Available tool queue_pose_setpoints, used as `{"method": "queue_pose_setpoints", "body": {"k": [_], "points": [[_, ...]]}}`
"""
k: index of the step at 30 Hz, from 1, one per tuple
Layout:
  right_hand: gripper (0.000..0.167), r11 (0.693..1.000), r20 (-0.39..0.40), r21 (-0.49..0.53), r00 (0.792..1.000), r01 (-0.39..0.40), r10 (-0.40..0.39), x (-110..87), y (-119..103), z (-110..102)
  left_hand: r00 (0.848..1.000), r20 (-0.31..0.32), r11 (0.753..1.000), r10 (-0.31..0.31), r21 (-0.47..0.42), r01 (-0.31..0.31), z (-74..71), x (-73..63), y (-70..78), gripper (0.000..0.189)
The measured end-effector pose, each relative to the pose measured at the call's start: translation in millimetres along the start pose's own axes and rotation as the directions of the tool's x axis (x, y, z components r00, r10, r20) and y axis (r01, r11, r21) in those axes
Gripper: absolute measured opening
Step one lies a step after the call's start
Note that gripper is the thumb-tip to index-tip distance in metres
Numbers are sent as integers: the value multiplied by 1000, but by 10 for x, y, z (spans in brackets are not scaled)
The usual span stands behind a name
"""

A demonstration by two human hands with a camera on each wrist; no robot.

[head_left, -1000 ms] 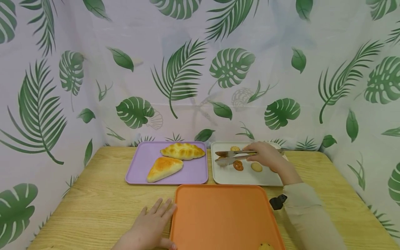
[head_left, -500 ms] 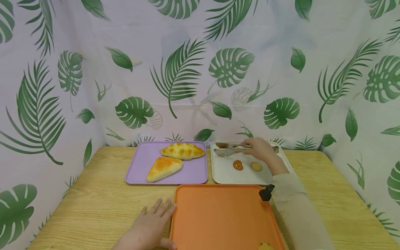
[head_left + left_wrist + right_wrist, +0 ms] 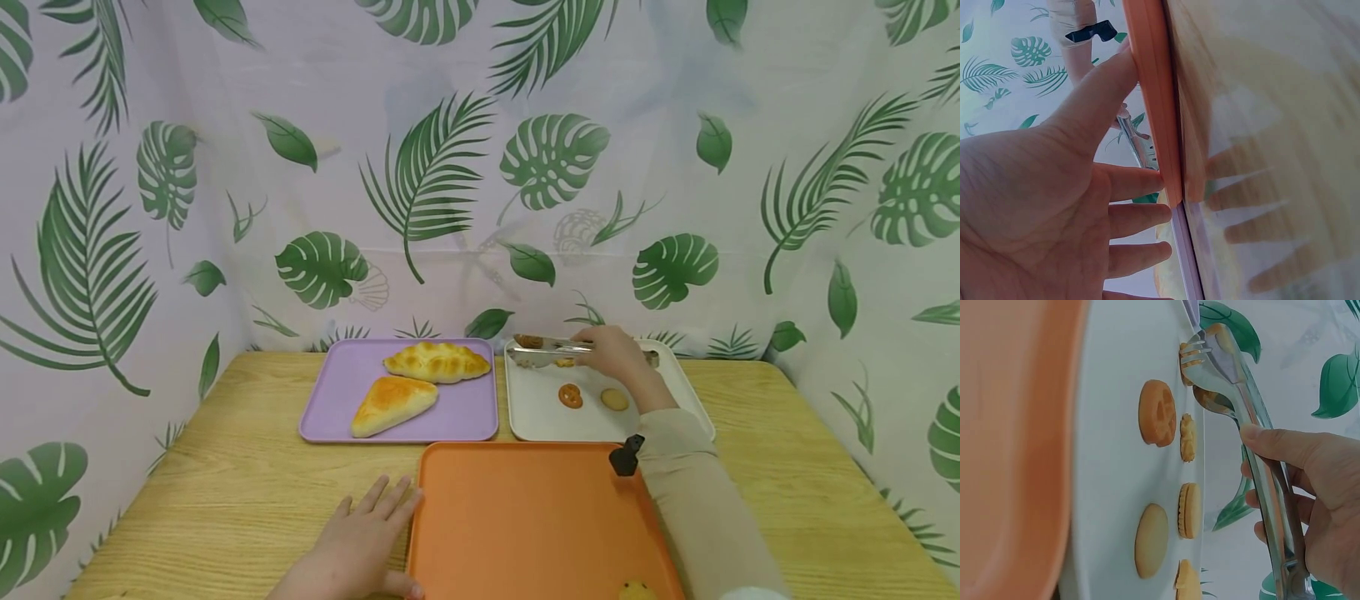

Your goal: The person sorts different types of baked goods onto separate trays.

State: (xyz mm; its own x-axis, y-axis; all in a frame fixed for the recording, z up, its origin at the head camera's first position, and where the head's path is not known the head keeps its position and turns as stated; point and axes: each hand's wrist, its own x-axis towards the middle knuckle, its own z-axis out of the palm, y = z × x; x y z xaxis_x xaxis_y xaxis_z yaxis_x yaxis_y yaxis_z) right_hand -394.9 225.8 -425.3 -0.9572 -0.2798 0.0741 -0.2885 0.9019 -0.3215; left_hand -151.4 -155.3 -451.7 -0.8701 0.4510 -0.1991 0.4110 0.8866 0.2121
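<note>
My right hand grips metal serving tongs, thumb on one side and fingers on the other. Their parted ends hover over the far left of the white tray, near a brown cookie at its back edge. Whether they touch it, I cannot tell. Also on that tray are a pretzel-shaped cookie, a plain round cookie and a sandwich cookie. My left hand lies with spread, straight fingers at the left edge of the orange tray, its thumb and fingertips by the rim.
A purple tray at the back left bears a braided bread and a triangular bread. One cookie lies at the orange tray's near right. Leaf-printed cloth rises behind the wooden table.
My right hand and the tongs have moved away from me and slightly left, toward the white tray's back edge. My left hand has stayed in place.
</note>
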Motion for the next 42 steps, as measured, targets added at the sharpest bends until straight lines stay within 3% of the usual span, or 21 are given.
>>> {"method": "queue_pose_setpoints", "body": {"k": [6,12,22,29,42], "points": [[44,999,-2,22,1000,-26,26,-106,8,-43,1000,-7,1000,8,1,-8,7,1,-4,110],[52,999,-50,-17,998,40,-41,-342,60,-142,1000,-10,1000,6,0,-6,14,8,-11,110],[62,992,-80,54,991,110,-106,-882,142,-279,1000,-15,1000,8,6,-8,27,7,-2,110],[60,979,-142,119,979,165,-148,-1326,132,-408,1000,-24,1000,6,10,-6,10,-6,11,112],[57,968,-187,8,951,253,-247,-2001,211,-516,999,-32,1000,12,6,-12,12,-18,23,112]]}}
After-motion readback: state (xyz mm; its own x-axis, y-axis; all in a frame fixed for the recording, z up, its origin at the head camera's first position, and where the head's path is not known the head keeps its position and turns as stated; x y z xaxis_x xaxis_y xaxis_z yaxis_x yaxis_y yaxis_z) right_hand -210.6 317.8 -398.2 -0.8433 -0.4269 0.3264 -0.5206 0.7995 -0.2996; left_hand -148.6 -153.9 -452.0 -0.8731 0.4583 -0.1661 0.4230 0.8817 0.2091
